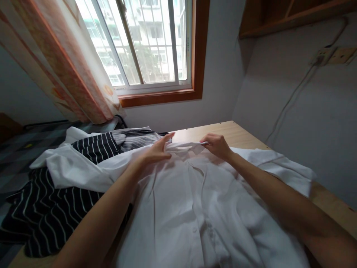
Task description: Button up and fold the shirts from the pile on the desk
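Observation:
A white button-up shirt (178,208) lies spread over the wooden board, its collar end away from me and its button front facing up. My right hand (217,146) pinches the edge of the collar (192,146) and lifts it slightly. At the collar's left end is my left hand (159,149), with thumb and fingers apart and nothing visibly gripped between them. One sleeve stretches out to the left and the other to the right. Parts of the shirt are blurred.
Black-and-white striped clothing (52,208) lies at the left, partly under the white sleeve. A plaid-covered surface (16,156) is beyond it. The wooden board (220,130) meets the wall at right, where a cable (290,100) hangs. A curtain (75,63) hangs beside the window (145,44).

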`<state>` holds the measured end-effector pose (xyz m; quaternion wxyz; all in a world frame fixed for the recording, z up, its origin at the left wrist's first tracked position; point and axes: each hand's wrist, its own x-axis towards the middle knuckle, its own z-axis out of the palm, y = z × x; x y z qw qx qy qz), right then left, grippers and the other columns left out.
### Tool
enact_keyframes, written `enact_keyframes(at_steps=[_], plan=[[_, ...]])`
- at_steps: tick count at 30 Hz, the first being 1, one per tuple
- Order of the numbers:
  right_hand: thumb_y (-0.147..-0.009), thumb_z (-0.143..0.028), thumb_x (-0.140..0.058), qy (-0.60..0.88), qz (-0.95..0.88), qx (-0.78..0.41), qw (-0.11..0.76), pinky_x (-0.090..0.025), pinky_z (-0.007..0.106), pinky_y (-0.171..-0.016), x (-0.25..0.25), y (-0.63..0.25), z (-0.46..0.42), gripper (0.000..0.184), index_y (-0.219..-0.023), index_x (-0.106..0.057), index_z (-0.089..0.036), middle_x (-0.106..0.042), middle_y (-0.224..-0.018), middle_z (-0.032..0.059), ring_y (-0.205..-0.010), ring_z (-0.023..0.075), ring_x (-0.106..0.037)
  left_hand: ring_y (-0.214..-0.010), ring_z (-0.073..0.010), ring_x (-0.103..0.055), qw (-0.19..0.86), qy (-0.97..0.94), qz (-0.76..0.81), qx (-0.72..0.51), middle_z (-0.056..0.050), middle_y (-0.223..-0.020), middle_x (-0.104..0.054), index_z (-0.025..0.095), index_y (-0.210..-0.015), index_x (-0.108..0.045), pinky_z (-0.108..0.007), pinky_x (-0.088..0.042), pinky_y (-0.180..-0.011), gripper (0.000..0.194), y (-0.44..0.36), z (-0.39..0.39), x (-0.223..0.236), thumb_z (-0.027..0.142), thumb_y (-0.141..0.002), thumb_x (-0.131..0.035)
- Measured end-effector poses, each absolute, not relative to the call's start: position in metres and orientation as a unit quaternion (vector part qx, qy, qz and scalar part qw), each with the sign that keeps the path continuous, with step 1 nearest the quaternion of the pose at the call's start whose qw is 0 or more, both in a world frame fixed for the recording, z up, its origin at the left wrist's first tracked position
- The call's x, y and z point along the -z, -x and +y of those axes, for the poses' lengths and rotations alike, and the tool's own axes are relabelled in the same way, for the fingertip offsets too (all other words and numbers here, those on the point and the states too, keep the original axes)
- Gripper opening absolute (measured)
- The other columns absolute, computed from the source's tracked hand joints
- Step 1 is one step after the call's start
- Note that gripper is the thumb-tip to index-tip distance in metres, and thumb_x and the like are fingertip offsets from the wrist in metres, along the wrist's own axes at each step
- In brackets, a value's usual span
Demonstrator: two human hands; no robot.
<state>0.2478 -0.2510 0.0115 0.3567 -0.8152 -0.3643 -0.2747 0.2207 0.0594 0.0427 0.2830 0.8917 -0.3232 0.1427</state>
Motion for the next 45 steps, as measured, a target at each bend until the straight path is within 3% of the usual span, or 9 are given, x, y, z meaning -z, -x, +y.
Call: enact_keyframes(at_steps=[2,6,11,15,21,29,33,38,45], plan=[[-0.080,-0.035,-0.071,0.814,-0.317,0.217,0.435,-0.044,0.030,-0.065,-0.015,-0.257,-0.247,0.015,-0.078,-0.070,-0.020,-0.069,-0.074,0.0029,-0.069,0.0197,-0.062,-0.078,-0.0201,-0.064,0.353,-0.885,-0.301,-0.042,-0.005,-0.087,-0.070,0.017,-0.089,-0.069,-0.026,-0.048,-0.066,0.028,-0.228,0.051,-0.044,0.040,-0.073,-0.067],[-0.072,-0.039,-0.073,0.777,-0.213,0.166,0.569,-0.046,0.029,-0.062,-0.013,-0.287,-0.241,0.028,-0.088,-0.065,-0.017,-0.067,-0.075,0.0014,-0.068,0.0195,-0.061,-0.048,-0.0107,-0.046,0.427,-0.886,-0.162,-0.077,0.002,-0.051,-0.051,0.016,-0.058,-0.060,-0.022,-0.031,-0.048,0.041,-0.250,0.040,-0.042,0.051,-0.079,-0.060],[-0.079,-0.024,-0.064,0.863,-0.072,0.219,0.450,-0.049,0.035,-0.081,-0.006,-0.316,-0.216,0.035,-0.112,-0.060,-0.014,-0.068,-0.100,0.0099,-0.090,0.0240,-0.063,-0.088,-0.0269,-0.063,0.215,-0.956,0.026,-0.197,-0.012,-0.092,-0.070,0.013,-0.103,-0.068,-0.034,-0.046,-0.076,0.032,-0.270,0.022,-0.032,0.038,-0.087,-0.058],[-0.088,-0.022,-0.057,0.940,-0.092,0.226,0.239,-0.038,0.042,-0.103,0.007,-0.310,-0.191,0.048,-0.134,-0.051,-0.010,-0.055,-0.132,0.0194,-0.123,0.0298,-0.050,-0.136,-0.0321,-0.039,0.013,-0.973,-0.064,-0.220,-0.019,-0.140,-0.051,0.014,-0.139,-0.046,-0.050,-0.022,-0.112,0.047,-0.266,0.005,-0.010,0.023,-0.093,-0.045],[-0.101,-0.040,-0.035,0.949,-0.304,0.052,0.070,-0.019,0.046,-0.116,0.036,-0.280,-0.180,0.054,-0.148,-0.038,-0.012,-0.034,-0.154,0.0149,-0.143,0.0267,-0.028,-0.144,-0.0253,-0.029,0.010,-0.978,-0.204,-0.034,-0.014,-0.154,-0.037,0.015,-0.147,-0.037,-0.045,-0.016,-0.117,0.053,-0.252,0.000,0.021,0.038,-0.100,-0.028],[-0.092,-0.073,-0.032,0.980,-0.185,-0.032,0.073,-0.012,0.063,-0.112,0.033,-0.280,-0.217,0.072,-0.153,-0.025,-0.035,-0.015,-0.161,0.0095,-0.145,0.0394,-0.015,-0.147,-0.0419,-0.008,0.044,-0.990,-0.122,0.052,-0.007,-0.163,-0.014,0.041,-0.151,-0.029,-0.060,-0.012,-0.113,0.069,-0.247,0.015,0.014,0.071,-0.089,-0.031],[-0.095,-0.061,-0.042,0.983,-0.166,0.023,0.078,-0.015,0.059,-0.112,0.025,-0.272,-0.221,0.065,-0.146,-0.044,-0.022,-0.031,-0.155,0.0163,-0.142,0.0373,-0.025,-0.147,-0.0407,-0.008,0.032,-0.993,-0.110,0.038,-0.010,-0.162,-0.018,0.035,-0.152,-0.030,-0.062,-0.010,-0.113,0.062,-0.244,0.011,0.012,0.060,-0.096,-0.028],[-0.090,-0.021,-0.059,0.957,-0.170,0.174,0.155,-0.038,0.035,-0.097,0.009,-0.245,-0.203,0.027,-0.115,-0.066,-0.015,-0.064,-0.119,0.0143,-0.113,0.0265,-0.055,-0.141,-0.0327,-0.030,0.025,-0.988,-0.126,-0.080,-0.014,-0.150,-0.041,0.020,-0.141,-0.047,-0.048,-0.022,-0.114,0.050,-0.221,-0.003,-0.004,0.032,-0.093,-0.049],[-0.085,-0.016,-0.062,0.930,-0.253,0.044,0.262,-0.042,0.025,-0.074,0.018,-0.213,-0.187,0.012,-0.090,-0.073,-0.017,-0.071,-0.087,0.0044,-0.081,0.0176,-0.063,-0.095,-0.0227,-0.063,0.126,-0.984,-0.117,-0.047,-0.009,-0.101,-0.069,0.018,-0.103,-0.066,-0.030,-0.045,-0.082,0.020,-0.176,-0.023,-0.008,0.022,-0.085,-0.057]])
